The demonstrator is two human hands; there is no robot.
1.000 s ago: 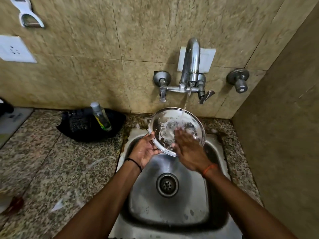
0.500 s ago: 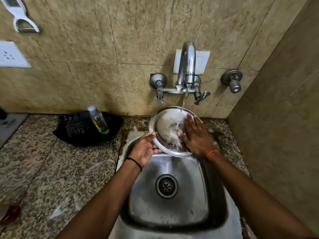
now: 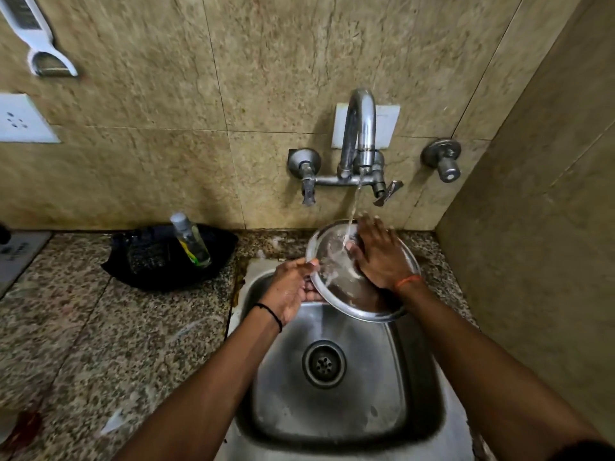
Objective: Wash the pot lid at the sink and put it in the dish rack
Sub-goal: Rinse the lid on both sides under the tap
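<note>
1. Speckled granite counter (image 3: 83,327) on the left, beige marbled wall tiles (image 3: 166,94) behind and on the right — a tight corner with a steel sink (image 3: 332,410) set into it.
2. The wall tap (image 3: 361,134) is running; a thin stream falls onto the steel pot lid (image 3: 362,311), tilted over the back of the sink.
3. Left hand (image 3: 293,291) grips the lid's left rim, fingers curled round the edge, a black band at the wrist.
4. Right hand (image 3: 379,254) lies flat on the lid's wet face, fingers straight and spread, an orange thread at the wrist.
5. On the counter, a black tray (image 3: 159,274) with a clear bottle (image 3: 191,241) leaning in it — its label is too blurred to read.
6. Up on the wall: a white socket plate (image 3: 23,119) and a white peeler (image 3: 36,38) hanging above.
7. No legible writing anywhere.
</note>
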